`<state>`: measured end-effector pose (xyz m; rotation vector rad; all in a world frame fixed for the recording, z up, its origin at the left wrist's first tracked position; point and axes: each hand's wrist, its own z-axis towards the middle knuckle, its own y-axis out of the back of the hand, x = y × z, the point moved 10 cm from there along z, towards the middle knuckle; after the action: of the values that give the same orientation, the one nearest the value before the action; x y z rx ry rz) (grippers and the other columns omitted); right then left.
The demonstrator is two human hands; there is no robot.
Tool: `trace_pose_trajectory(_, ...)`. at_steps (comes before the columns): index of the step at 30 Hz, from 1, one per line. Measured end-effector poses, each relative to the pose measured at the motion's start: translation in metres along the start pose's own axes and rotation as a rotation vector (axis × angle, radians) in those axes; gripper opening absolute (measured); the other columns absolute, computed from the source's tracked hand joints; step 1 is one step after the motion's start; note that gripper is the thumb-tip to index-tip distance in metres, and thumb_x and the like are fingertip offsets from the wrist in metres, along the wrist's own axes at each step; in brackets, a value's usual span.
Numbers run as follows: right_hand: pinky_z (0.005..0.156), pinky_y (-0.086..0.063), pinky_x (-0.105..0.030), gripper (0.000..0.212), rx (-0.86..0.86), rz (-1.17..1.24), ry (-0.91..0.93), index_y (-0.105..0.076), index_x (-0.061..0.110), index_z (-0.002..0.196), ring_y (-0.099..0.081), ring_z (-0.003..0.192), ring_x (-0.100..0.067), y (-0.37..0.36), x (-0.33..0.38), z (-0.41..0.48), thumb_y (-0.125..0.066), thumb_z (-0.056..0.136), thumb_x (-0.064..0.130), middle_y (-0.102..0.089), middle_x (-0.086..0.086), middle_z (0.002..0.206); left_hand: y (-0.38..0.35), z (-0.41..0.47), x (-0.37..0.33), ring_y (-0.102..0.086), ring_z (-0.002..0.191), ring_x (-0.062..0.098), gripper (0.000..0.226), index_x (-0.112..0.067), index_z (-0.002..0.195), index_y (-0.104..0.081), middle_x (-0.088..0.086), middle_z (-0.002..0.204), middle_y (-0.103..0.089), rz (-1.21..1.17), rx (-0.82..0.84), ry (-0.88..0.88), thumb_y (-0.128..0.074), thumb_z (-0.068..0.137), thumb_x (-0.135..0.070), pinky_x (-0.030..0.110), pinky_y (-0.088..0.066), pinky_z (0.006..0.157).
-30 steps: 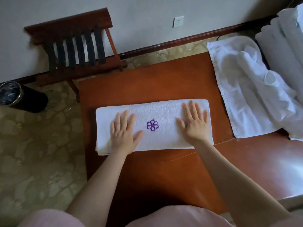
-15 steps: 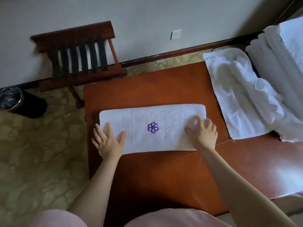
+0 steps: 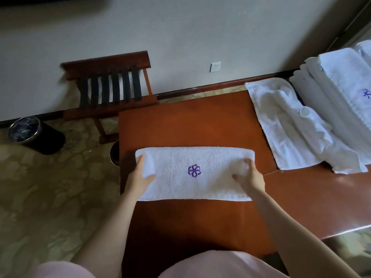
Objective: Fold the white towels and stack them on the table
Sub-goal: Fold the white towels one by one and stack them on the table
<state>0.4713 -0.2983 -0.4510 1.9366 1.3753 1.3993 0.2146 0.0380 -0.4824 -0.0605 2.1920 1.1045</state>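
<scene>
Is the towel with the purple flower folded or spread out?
Folded. The towel is a narrow, thick rectangle with a rounded doubled far edge, flower facing up. The left hand and right hand grip its two ends.

Single head-worn wide-angle view, looking forward and steeply down, close over the table, wall beyond

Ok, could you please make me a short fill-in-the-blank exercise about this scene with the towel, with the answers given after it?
1. The flower on the folded towel is ___.
2. The left hand grips its left end, the right hand its ___ end.
3. The bin on the floor has a ___ outer wall.
Missing words: purple; right; black.
</scene>
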Motion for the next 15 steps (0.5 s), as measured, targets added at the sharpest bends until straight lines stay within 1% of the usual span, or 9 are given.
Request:
trace_pose_trajectory(2,0.047,-0.041,-0.024,0.061,-0.031,0.034,0.035,-0.040,0.031,0.131,-0.054,0.064,-0.013,0.006,-0.003,-0.012,-0.073,0.080,0.022,-0.059,0.002,0.084,0.004,-0.014,-0.004,-0.043,0.133,0.023,0.082,-0.030,0.152,-0.013,-0.002,0.154,-0.031,0.008,-0.040,-0.062,-0.065,0.089,-0.028,0.022,-0.034,0.095)
trace_pose_trajectory(4,0.053,-0.041,-0.026,0.059,-0.074,0.066,0.096,-0.042,0.030,0.129,-0.057,0.072,-0.018,0.015,0.001,-0.025,-0.073,0.080,0.019,-0.063,-0.002,0.095,0.011,-0.027,-0.016,-0.044,0.132,0.022,0.075,-0.030,0.152,-0.017,-0.002,0.152,-0.034,0.011,-0.090,-0.124,-0.062,0.091,-0.026,0.024,-0.036,0.098)
trace_pose_trajectory(6,0.059,-0.039,-0.027,0.059,-0.123,0.080,0.168,-0.042,0.028,0.129,-0.058,0.081,-0.023,0.027,0.011,-0.040,-0.072,0.079,0.018,-0.061,-0.001,0.098,0.016,-0.038,-0.031,-0.043,0.133,0.020,0.071,-0.030,0.151,-0.021,-0.004,0.152,-0.035,-0.020,-0.120,-0.177,-0.061,0.092,-0.025,0.024,-0.036,0.100)
trace_pose_trajectory(8,0.066,-0.039,-0.028,0.059,-0.178,0.095,0.232,-0.042,0.027,0.131,-0.057,0.089,-0.023,0.041,0.020,-0.053,-0.070,0.080,0.017,-0.058,0.001,0.101,0.021,-0.047,-0.048,-0.042,0.134,0.019,0.067,-0.029,0.150,-0.024,-0.005,0.152,-0.036,-0.051,-0.149,-0.232,-0.060,0.093,-0.023,0.023,-0.034,0.100)
trace_pose_trajectory(11,0.074,-0.039,-0.030,0.058,-0.281,0.161,0.282,-0.044,0.026,0.131,-0.055,0.098,-0.023,0.071,0.021,-0.075,-0.071,0.080,0.017,-0.059,0.000,0.112,0.031,-0.065,-0.078,-0.043,0.132,0.021,0.064,-0.026,0.148,-0.030,-0.002,0.149,-0.041,-0.074,-0.226,-0.312,-0.061,0.092,-0.022,0.022,-0.033,0.098)
trace_pose_trajectory(13,0.076,-0.037,-0.029,0.057,-0.337,0.192,0.304,-0.045,0.026,0.130,-0.055,0.100,-0.023,0.092,0.019,-0.086,-0.071,0.080,0.018,-0.060,0.001,0.115,0.038,-0.080,-0.101,-0.041,0.134,0.021,0.063,-0.023,0.148,-0.030,-0.003,0.150,-0.039,-0.070,-0.283,-0.365,-0.061,0.093,-0.022,0.022,-0.031,0.099)
trace_pose_trajectory(15,0.077,-0.037,-0.027,0.056,-0.376,0.217,0.326,-0.046,0.026,0.128,-0.056,0.097,-0.020,0.114,0.015,-0.093,-0.072,0.080,0.019,-0.060,0.004,0.115,0.041,-0.095,-0.123,-0.038,0.136,0.019,0.063,-0.022,0.148,-0.030,-0.004,0.151,-0.037,-0.070,-0.312,-0.407,-0.060,0.093,-0.021,0.022,-0.029,0.101)
